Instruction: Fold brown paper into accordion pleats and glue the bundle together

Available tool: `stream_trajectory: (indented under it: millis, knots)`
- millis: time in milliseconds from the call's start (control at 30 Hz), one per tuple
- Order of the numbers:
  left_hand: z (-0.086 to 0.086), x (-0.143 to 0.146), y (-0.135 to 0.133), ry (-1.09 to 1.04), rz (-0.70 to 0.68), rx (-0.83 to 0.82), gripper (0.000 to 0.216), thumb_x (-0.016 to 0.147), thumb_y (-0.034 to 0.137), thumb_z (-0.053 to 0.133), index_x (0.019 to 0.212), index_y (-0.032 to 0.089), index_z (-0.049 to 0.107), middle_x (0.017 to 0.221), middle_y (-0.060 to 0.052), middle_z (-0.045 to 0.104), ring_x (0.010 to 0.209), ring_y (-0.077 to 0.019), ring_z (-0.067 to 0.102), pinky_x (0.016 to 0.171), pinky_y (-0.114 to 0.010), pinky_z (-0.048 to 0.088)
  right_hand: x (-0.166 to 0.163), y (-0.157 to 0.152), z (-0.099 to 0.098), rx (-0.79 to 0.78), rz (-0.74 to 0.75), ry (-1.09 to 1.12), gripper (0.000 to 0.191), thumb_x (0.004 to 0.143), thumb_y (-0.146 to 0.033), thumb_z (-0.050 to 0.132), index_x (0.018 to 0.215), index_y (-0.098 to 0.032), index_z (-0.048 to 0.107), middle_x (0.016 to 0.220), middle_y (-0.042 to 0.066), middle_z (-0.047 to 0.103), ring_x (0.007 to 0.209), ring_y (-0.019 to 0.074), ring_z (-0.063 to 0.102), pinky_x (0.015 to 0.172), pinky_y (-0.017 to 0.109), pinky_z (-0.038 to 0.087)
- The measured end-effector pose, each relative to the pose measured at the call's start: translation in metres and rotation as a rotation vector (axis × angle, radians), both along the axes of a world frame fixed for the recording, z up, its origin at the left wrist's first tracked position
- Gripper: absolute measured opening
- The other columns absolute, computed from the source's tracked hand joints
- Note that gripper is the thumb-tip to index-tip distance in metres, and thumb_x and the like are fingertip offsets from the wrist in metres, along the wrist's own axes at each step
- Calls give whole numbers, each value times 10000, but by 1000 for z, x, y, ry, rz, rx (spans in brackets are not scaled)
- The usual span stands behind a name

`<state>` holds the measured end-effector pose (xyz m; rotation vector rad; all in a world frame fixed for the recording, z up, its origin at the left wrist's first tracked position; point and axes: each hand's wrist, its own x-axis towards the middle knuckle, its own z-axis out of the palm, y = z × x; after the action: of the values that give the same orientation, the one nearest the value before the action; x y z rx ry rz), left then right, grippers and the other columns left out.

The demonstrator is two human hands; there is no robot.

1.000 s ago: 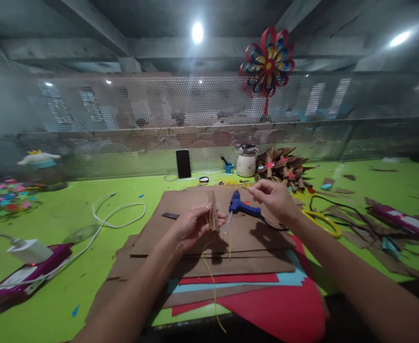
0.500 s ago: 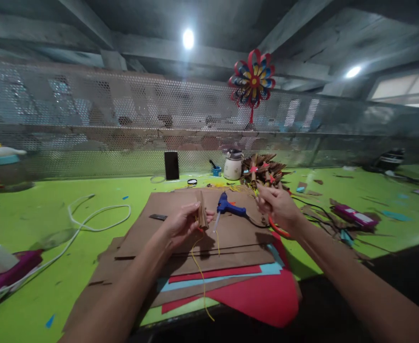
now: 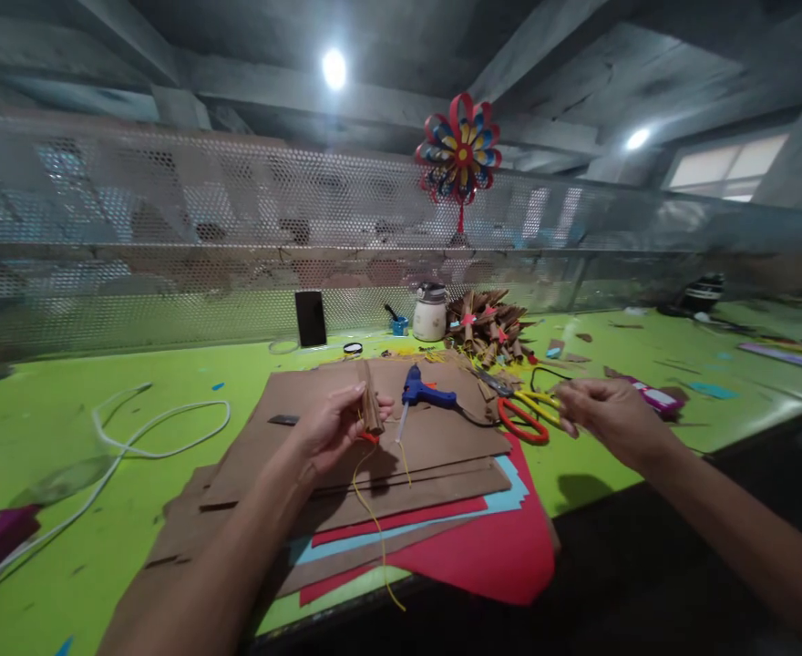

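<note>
My left hand (image 3: 329,424) holds a small rolled piece of brown paper (image 3: 371,401) between thumb and fingers above the brown sheets. A yellow string (image 3: 374,519) hangs below it toward the table's front edge. To the right, my right hand (image 3: 599,412) is raised over the green table with fingers closed; what they pinch, if anything, cannot be made out. Beside its fingertips in view are scissors (image 3: 524,421) with orange and yellow handles, their blades toward the brown pile. A blue glue gun (image 3: 428,392) lies between the hands, its clear glue stick pointing toward me.
Brown sheets (image 3: 251,465) overlie red paper (image 3: 476,560) and blue paper. A dark blade (image 3: 282,420) lies left. Behind stand a black phone-like slab (image 3: 311,319), a white jar (image 3: 430,314) and a heap of brown paper pieces (image 3: 489,328). A white cable (image 3: 124,446) loops at left.
My right hand has moved right, uncovering the scissors' yellow handle. My left hand keeps hold of the brown roll. The view has turned slightly to the right.
</note>
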<state>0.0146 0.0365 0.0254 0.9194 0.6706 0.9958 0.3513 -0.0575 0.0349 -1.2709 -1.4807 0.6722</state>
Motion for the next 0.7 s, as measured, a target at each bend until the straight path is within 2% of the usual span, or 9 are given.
stream_trajectory:
  millis: [67,133,167,200,233,300,400,533,700]
  knots:
    - [0,0,0,-7,7,-9,151,820,126,480,795,42,602,822,-181,678,640,-170,653,613,-252,539,3,6,0,32,3,-86,509,771,-514,530,400,-179,435,470,15,521,455,106,476,470,245,401]
    - [0,-1,0,-12,2,-32,153,820,131,487,800,40,608,805,-172,679,638,-164,653,618,-242,536,5,17,-1,26,54,-261,385,749,-464,569,504,-166,576,785,66,637,635,142,569,563,260,453]
    - [0,-1,0,-16,-4,-42,156,820,131,488,800,39,611,803,-168,680,642,-161,653,623,-239,535,6,25,-3,20,73,-359,255,721,-412,609,647,-172,652,1013,81,615,761,165,591,620,268,471]
    - [0,-1,0,-19,-8,-47,159,821,131,487,798,39,614,802,-166,680,647,-159,653,631,-236,534,7,34,-6,14,72,-436,224,697,-359,630,836,-190,676,1183,87,539,860,184,589,658,275,482]
    - [0,-2,0,-21,-6,-45,163,821,130,486,790,38,616,804,-166,680,652,-159,653,637,-237,533,8,43,-9,-3,52,-506,332,689,-307,627,1004,-206,643,1263,92,481,909,191,584,689,285,487]
    - [-1,-2,1,-13,4,-25,172,823,131,482,778,36,618,814,-171,679,657,-165,654,637,-243,533,10,61,-16,-23,-61,-644,414,705,-246,581,1113,-181,594,1242,113,505,911,191,590,738,295,480]
    - [-3,-2,1,15,10,8,182,827,137,476,789,31,619,825,-178,678,661,-174,655,634,-250,532,10,79,-24,-82,-150,-890,352,751,-255,519,1079,-184,626,1078,95,627,931,213,590,770,289,447]
    - [-3,-3,0,25,18,19,188,837,144,458,819,35,609,819,-175,679,656,-171,652,648,-262,532,13,85,-35,-225,-201,-1120,338,759,-372,509,1008,-216,675,875,107,687,820,259,621,647,296,414]
    - [-1,-2,-3,10,27,7,185,844,146,447,807,41,595,827,-183,676,652,-166,647,640,-265,531,22,95,-52,-238,-252,-1213,350,765,-402,488,978,-200,680,833,134,680,798,274,614,602,298,374]
